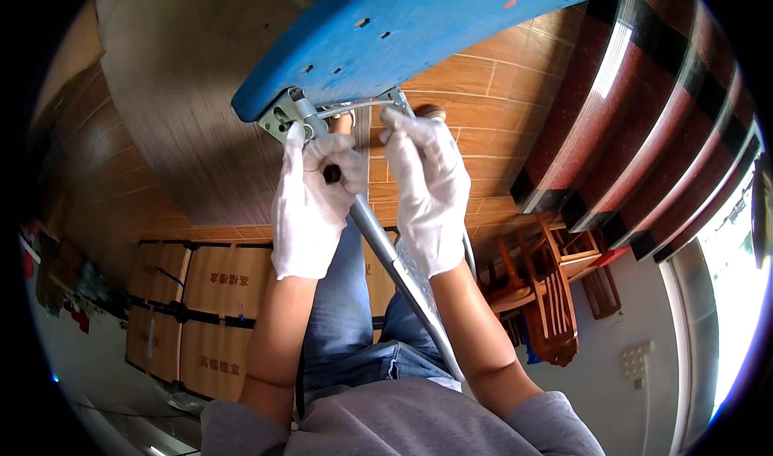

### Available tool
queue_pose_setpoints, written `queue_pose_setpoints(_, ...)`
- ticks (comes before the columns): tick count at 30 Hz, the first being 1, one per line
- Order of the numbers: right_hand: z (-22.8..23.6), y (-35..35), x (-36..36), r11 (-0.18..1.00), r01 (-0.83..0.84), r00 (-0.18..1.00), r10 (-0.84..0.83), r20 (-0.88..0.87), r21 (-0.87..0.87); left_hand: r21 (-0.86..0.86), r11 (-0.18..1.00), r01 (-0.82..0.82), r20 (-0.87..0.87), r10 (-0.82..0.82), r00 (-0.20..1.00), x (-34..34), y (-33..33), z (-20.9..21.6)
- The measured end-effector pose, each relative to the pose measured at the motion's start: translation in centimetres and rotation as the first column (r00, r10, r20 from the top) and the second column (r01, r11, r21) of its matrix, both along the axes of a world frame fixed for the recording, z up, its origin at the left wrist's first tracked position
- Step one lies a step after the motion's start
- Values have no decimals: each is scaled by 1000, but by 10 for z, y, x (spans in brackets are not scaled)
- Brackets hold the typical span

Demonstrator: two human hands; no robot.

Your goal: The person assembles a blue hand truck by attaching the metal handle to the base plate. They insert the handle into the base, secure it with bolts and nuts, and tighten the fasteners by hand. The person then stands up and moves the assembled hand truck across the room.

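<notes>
My left hand (pixel 312 202), in a white glove, has its fingers curled round a grey metal tube (pixel 373 229). Its thumb presses by a metal bracket (pixel 282 116) with holes. A small dark hexagonal piece (pixel 332 173) shows between its fingers; whether it belongs to the tube I cannot tell. Also gloved, my right hand (pixel 428 184) is closed with fingertips together near a second bracket (pixel 398 100); anything inside them is hidden. A thin metal rod (pixel 354 105) runs between both brackets. They sit at the near edge of a blue board (pixel 386 33) with several holes.
Beneath the board lies a grey-brown mat or panel (pixel 177 109) on a wood-look tiled floor (pixel 451 77). Dark red and black steps (pixel 620 109) rise to the right. Wooden chairs (pixel 547 295) stand stacked at the lower right, cardboard boxes (pixel 221 279) at the lower left.
</notes>
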State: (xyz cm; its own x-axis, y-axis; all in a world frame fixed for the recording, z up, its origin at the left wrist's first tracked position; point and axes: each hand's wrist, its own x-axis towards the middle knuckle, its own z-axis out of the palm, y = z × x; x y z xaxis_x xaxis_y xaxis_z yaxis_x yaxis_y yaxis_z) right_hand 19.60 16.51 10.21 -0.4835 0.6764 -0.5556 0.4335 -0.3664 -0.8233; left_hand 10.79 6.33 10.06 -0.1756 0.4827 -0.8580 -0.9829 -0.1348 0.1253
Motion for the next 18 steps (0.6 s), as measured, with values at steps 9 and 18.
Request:
queue_pose_setpoints(9, 7, -10, -1, 750, -505, 862, 468, 197, 428, 115, 982, -148, 165, 128, 978, 2, -3, -3)
queue_pose_setpoints(18, -5, -25, -4, 767, -592, 804, 538, 254, 249, -729, 460, 507, -506, -861, 54, 6, -8, 7)
